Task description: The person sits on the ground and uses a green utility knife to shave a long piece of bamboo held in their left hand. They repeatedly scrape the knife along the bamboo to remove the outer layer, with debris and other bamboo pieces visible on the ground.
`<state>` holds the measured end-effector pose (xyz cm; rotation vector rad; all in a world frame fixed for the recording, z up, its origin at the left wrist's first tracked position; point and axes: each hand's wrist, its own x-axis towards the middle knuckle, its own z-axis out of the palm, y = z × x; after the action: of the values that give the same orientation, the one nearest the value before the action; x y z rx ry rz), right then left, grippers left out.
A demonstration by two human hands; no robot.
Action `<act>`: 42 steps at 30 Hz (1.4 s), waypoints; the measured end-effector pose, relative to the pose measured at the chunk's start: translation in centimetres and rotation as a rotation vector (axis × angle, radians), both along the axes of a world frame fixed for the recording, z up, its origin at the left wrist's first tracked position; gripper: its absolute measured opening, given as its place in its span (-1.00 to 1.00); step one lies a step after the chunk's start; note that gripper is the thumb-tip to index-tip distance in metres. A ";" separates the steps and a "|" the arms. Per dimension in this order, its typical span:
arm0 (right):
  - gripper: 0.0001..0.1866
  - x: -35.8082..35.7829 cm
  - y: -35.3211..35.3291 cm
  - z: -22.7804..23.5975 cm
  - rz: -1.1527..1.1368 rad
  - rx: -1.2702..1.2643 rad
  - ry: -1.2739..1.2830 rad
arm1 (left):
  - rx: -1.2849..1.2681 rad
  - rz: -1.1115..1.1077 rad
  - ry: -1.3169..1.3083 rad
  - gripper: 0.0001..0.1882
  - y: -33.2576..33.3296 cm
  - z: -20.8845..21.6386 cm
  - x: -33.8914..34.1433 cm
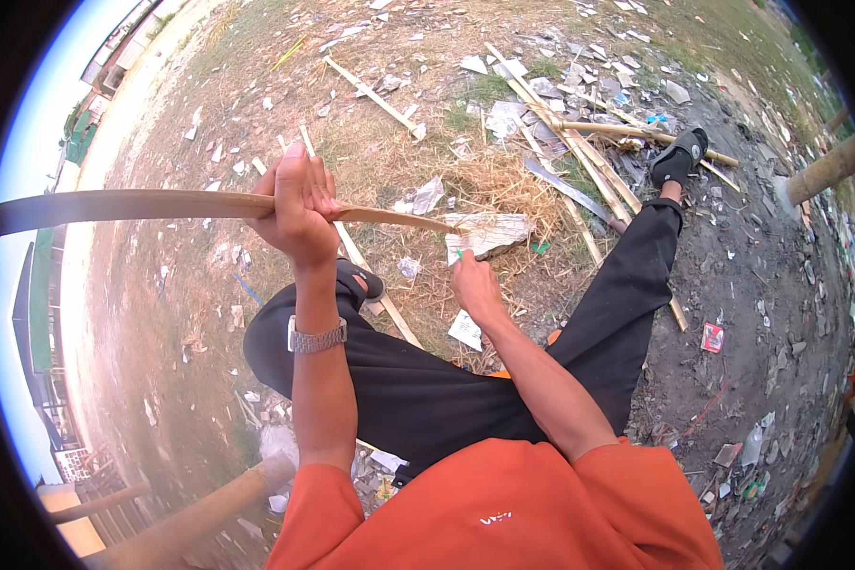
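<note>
My left hand [296,201] is raised and wrapped round a long flat bamboo strip [133,206]. One end of the strip reaches past the left side of the view. Its other end slopes down to a pale, rough wooden block [489,233] on the ground. Close by the block's near edge is my right hand [477,287], its fingers closed. A small bit of green shows at those fingertips, but what they grip is hidden. A long curved blade [570,190] lies on the ground to the right of the block, beside several bamboo pieces.
Split bamboo lengths [579,142] lie crossed at the far right, near my sandalled foot [679,157]. Straw shavings [503,185] surround the block. Another bamboo strip [375,97] lies farther off. Thick bamboo poles [826,171] stand at the right, and one pole [199,513] crosses the lower left.
</note>
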<state>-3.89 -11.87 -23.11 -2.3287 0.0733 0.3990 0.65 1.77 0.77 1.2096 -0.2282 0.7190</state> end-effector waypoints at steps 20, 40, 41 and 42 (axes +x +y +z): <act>-0.76 2.2 1.3 4.2 0.002 0.156 -0.051 | -0.010 0.039 0.015 -0.59 -0.2 -0.2 0.4; -0.77 1.8 1.1 1.5 -0.055 0.121 -0.043 | 0.089 0.010 -0.044 -0.58 -2.0 -0.3 -0.4; -0.76 2.2 0.9 1.2 -0.033 0.141 -0.049 | 0.092 0.010 -0.048 -0.58 -1.4 -0.4 -0.3; -0.75 2.8 0.7 1.0 -0.010 0.160 -0.056 | 0.094 0.011 -0.053 -0.58 -1.2 -0.5 -0.1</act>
<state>-1.13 -11.16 -22.15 -2.1790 0.0246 0.3224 0.52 0.53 0.30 1.2826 -0.3024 0.7572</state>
